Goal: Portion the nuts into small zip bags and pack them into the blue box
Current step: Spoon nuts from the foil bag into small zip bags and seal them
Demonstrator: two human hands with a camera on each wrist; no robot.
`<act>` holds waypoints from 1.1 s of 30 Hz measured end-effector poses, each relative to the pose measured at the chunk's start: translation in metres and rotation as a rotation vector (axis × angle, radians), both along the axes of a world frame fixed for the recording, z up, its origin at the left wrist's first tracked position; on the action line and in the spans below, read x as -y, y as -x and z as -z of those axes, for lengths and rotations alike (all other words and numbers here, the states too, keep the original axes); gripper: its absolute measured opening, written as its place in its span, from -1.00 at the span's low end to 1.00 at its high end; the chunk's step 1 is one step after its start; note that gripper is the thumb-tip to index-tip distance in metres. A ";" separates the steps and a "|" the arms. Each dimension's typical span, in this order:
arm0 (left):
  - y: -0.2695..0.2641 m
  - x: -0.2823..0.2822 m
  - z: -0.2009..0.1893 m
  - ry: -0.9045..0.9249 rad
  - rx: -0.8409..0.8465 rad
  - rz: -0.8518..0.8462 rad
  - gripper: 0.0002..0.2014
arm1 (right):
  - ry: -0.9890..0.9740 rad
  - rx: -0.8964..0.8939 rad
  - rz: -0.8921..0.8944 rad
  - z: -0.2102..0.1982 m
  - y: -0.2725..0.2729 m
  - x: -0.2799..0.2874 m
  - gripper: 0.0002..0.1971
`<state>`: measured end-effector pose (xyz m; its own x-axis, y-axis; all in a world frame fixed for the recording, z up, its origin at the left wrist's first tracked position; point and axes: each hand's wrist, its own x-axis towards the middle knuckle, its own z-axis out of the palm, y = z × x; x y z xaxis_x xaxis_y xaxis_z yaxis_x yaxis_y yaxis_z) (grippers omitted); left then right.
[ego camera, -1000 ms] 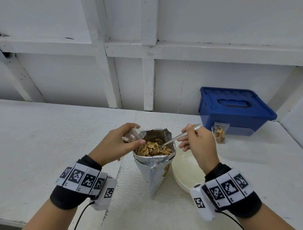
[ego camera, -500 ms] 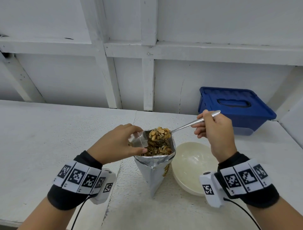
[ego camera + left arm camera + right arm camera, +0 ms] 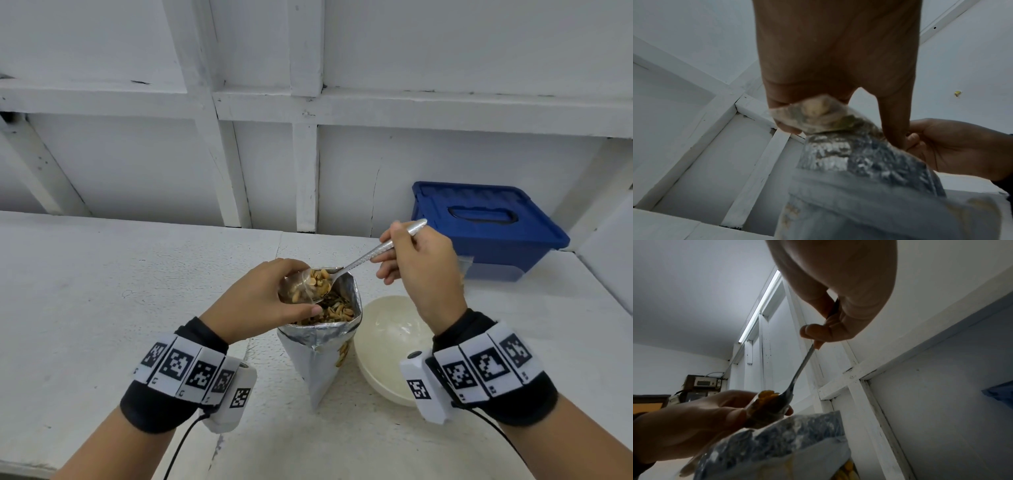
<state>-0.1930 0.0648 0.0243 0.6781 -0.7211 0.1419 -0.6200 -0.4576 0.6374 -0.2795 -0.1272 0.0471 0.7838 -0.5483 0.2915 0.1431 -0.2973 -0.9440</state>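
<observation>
A silver foil bag of nuts [image 3: 322, 346] stands open in the middle of the white table. Just over its mouth my left hand [image 3: 263, 305] pinches a small clear zip bag [image 3: 294, 287] open; the same zip bag [image 3: 818, 113] shows under my fingers in the left wrist view. My right hand [image 3: 418, 260] grips a metal spoon [image 3: 373, 253] by the handle. The spoon's bowl, heaped with nuts [image 3: 318, 282], tips into the zip bag's mouth. From below, the spoon [image 3: 797, 378] meets the bag at my left fingers. The blue box [image 3: 486, 226] stands closed at the back right.
A cream bowl [image 3: 394, 346] sits right of the foil bag, under my right wrist. Another small bag [image 3: 464, 265] leans on the blue box's front, mostly hidden by my right hand. A white panelled wall [image 3: 308, 154] runs behind the table.
My right hand lifted the spoon out of the foil bag loaded with nuts, then carried it left and tipped it into the zip bag. My left hand stayed at the foil bag's mouth.
</observation>
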 end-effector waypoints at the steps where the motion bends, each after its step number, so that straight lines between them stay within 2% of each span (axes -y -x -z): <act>1: 0.001 0.001 0.000 0.019 -0.014 -0.007 -0.37 | 0.041 0.012 -0.010 -0.003 0.000 -0.002 -0.73; 5: 0.003 0.004 0.006 0.119 -0.046 -0.069 -0.49 | 0.308 0.148 -0.047 -0.019 0.000 -0.015 -0.79; 8: 0.004 0.000 0.010 0.205 -0.074 -0.133 -0.48 | 0.444 0.295 -0.073 -0.030 0.002 -0.019 -0.75; 10: 0.005 -0.003 0.011 0.247 -0.084 -0.175 -0.52 | 0.479 0.357 -0.056 -0.035 0.005 -0.017 -0.72; 13: 0.003 -0.009 0.012 0.313 -0.085 -0.224 -0.62 | 0.429 0.397 0.013 -0.037 0.009 -0.009 -0.79; 15: 0.001 -0.014 0.013 0.335 -0.072 -0.253 -0.65 | 0.419 0.373 0.025 -0.030 0.011 -0.005 -0.80; 18: -0.003 -0.019 0.014 0.339 -0.072 -0.278 -0.66 | 0.469 0.243 -0.051 -0.007 0.010 -0.008 -0.82; 20: -0.005 -0.020 0.014 0.322 -0.086 -0.270 -0.62 | 0.543 0.194 -0.090 0.013 0.008 -0.012 -0.75; 25: -0.002 -0.018 0.017 0.278 -0.132 -0.211 -0.50 | 0.675 0.195 -0.138 0.044 0.004 -0.022 -0.69; 29: -0.001 -0.017 0.017 0.279 -0.149 -0.201 -0.48 | 0.553 0.117 -0.126 0.048 0.004 -0.030 -0.62; 33: -0.002 -0.017 0.017 0.265 -0.153 -0.196 -0.44 | 0.364 -0.015 -0.104 0.047 0.005 -0.034 -0.78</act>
<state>-0.1910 0.0813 0.0076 0.8279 -0.5267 0.1928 -0.4252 -0.3651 0.8282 -0.2842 -0.0933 0.0004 0.8357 -0.3280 0.4404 0.1773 -0.5979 -0.7817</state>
